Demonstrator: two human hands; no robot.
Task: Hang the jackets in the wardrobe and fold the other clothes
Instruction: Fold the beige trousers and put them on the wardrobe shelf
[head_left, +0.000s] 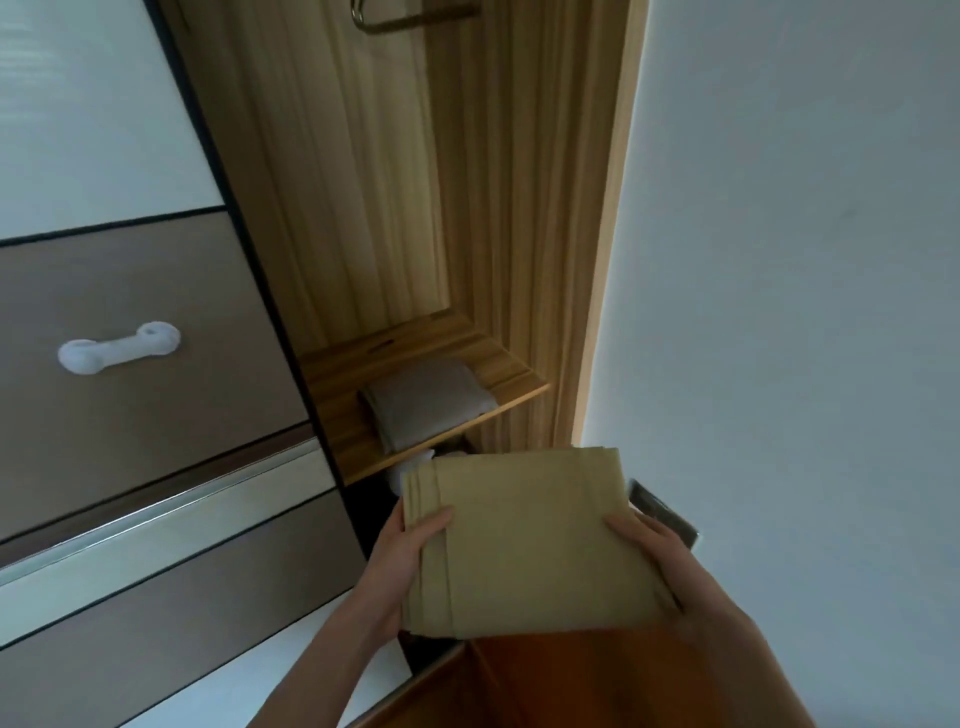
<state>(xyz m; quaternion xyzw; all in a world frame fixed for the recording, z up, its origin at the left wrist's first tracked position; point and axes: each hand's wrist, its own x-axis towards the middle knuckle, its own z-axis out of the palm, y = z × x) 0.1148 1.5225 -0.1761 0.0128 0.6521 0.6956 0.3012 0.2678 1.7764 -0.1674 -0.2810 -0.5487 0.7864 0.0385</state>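
Folded tan garment (524, 545), flat and rectangular with stacked layers showing along its left edge, is held level in front of the open wardrobe (363, 208), at about 6 o'clock in the view. Left hand (402, 561) grips the left edge, thumb curled over the top surface, fingers hidden beneath. Right hand (654, 561) grips the right edge likewise, thumb laid on top, fingers out of sight under the cloth. Both hands are closed on the garment; neither is spread. Just beyond, at 12 o'clock from the garment, a wooden shelf (498, 364) carries a folded grey-beige garment (426, 405), lying flat and apart from the held item. Something white (410, 467) shows below the shelf edge; it cannot be identified. At the top, a metal hanging rail (395, 21) is partly visible. At 9 o'clock, a sliding door (130, 322) bears a white handle (119, 346). A pale wall (805, 260) stands at 3 o'clock.
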